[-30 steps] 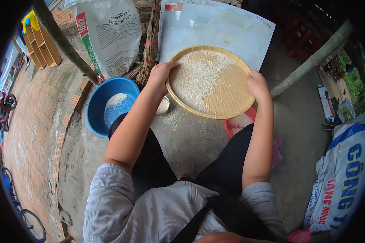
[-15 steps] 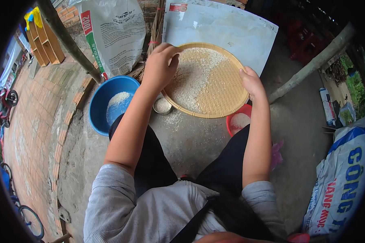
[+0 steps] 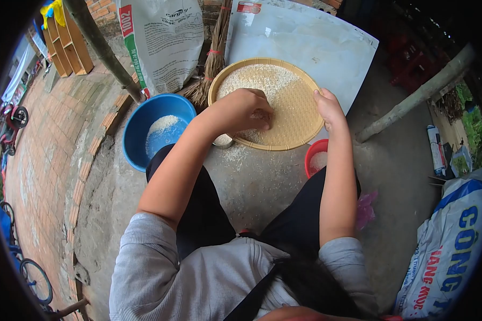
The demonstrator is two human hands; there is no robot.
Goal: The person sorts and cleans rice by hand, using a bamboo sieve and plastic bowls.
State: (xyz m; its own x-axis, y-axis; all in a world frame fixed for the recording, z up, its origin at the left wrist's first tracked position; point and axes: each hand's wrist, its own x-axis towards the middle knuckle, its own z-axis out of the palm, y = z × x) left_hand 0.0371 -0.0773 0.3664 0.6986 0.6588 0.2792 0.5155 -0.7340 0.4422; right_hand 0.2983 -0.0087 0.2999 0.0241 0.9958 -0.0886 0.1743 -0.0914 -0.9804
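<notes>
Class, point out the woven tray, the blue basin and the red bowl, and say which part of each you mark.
Woven tray [image 3: 299, 109]: head view, on the bare weave of its right half.
Blue basin [image 3: 134, 131]: head view, on its inner left wall.
Red bowl [image 3: 309, 154]: head view, on its left side.

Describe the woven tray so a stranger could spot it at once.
Find the big pale board at the top. In front of its lower edge is a round, shallow woven tray bearing pale grains, its rim held by the right hand. Its tan weave sets it apart from the blue basin and red container.
</notes>
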